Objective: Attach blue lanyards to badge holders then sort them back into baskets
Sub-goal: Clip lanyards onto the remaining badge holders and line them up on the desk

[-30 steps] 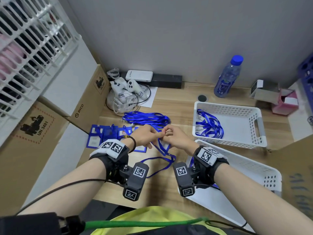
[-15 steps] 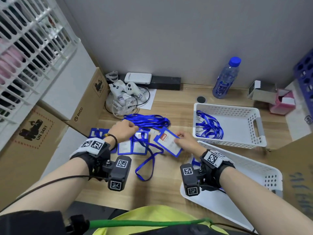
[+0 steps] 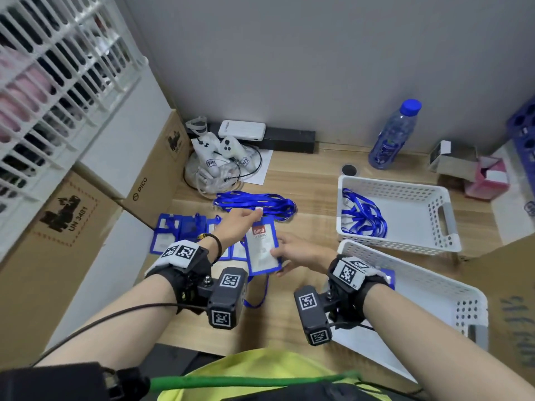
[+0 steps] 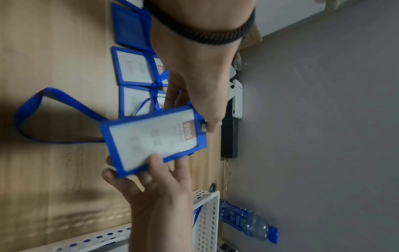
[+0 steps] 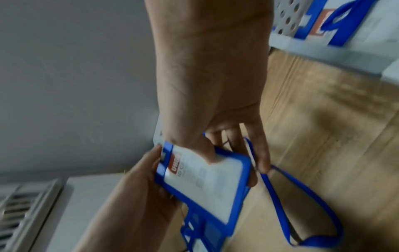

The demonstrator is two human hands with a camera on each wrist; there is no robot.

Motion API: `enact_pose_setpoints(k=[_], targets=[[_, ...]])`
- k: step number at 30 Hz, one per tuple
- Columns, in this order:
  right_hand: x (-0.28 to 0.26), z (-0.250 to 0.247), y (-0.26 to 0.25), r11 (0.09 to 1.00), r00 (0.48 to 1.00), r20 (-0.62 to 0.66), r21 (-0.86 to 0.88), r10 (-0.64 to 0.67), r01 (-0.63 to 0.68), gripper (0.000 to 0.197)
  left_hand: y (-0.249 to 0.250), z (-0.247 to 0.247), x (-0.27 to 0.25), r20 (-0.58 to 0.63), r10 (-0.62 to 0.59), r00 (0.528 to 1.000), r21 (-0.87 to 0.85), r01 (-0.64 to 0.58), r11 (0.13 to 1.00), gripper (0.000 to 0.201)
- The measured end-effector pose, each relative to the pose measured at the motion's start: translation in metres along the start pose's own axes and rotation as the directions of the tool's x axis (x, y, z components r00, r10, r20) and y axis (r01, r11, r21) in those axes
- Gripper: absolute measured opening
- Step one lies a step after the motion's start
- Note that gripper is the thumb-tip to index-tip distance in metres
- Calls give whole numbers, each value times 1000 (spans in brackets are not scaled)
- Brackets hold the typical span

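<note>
A blue badge holder [image 3: 262, 250] with a white card is held above the table between both hands. My left hand [image 3: 254, 214] pinches its top end by the clip [image 4: 202, 127]. My right hand [image 3: 278, 260] grips its lower right corner, thumb on the face, fingers underneath [image 4: 151, 172]. The attached blue lanyard [image 3: 258, 299] hangs from it in a loop onto the wood [image 5: 302, 202]. More badge holders [image 3: 179, 233] lie in a row to the left, partly hidden by my left wrist. A pile of loose lanyards [image 3: 254, 201] lies behind the hands.
The far white basket [image 3: 440, 198] holds blue lanyards [image 3: 363, 218]. The near white basket [image 3: 451, 287], by my right wrist, holds a badge with a lanyard [image 5: 323, 25]. Cardboard boxes [image 3: 72, 238] line the left; a water bottle [image 3: 393, 134] and controllers [image 3: 220, 157] stand at the back.
My left hand has left the row of holders on the table and taken the top of the badge holder. The holder has swung from slanted to upright and come nearer to me.
</note>
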State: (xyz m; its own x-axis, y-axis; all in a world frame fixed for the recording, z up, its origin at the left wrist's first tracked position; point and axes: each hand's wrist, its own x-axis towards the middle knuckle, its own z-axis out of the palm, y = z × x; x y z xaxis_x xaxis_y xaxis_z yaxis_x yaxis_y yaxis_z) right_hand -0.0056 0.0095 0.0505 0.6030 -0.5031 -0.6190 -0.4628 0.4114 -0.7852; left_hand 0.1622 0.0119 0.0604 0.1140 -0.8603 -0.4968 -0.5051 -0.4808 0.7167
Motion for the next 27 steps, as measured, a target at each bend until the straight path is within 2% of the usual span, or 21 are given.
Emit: enact_pose_setpoints(k=[3,4,6,9,13,17,19,24,27], targets=[[6,15,-1,996,996,89,-84,20,-12,30,-8,-8,-7,56,91,994,6,-92,996,33],[9,18,-1,998,997,81,-66,2,3,27,-10,-10,-9,83,123,989,19,-125,992,33],[16,20,-4,998,998,-15,-27,-56,55,25,-16,-13,-13,150,153,977,54,-162,985,34],[24,17,-11,994,983,-146,-21,-112,110,24,-31,-16,-12,131,133,982,61,-142,988,36],[25,17,-18,991,982,-132,-26,-137,135,26,-36,-18,-18,127,93,988,13,-95,995,40],[25,16,-19,967,945,-207,-57,-255,249,24,-32,-20,-24,205,63,977,43,-74,996,34],[25,15,-19,959,931,-232,-96,-282,266,26,-31,-19,-26,233,52,971,-14,-50,999,32],[27,17,-15,972,918,-319,-75,-234,222,27,-27,-12,-32,190,105,976,-82,-90,993,31],[19,18,-14,983,934,-309,-16,-178,182,27,-24,-9,-35,172,148,974,-67,-139,988,28]])
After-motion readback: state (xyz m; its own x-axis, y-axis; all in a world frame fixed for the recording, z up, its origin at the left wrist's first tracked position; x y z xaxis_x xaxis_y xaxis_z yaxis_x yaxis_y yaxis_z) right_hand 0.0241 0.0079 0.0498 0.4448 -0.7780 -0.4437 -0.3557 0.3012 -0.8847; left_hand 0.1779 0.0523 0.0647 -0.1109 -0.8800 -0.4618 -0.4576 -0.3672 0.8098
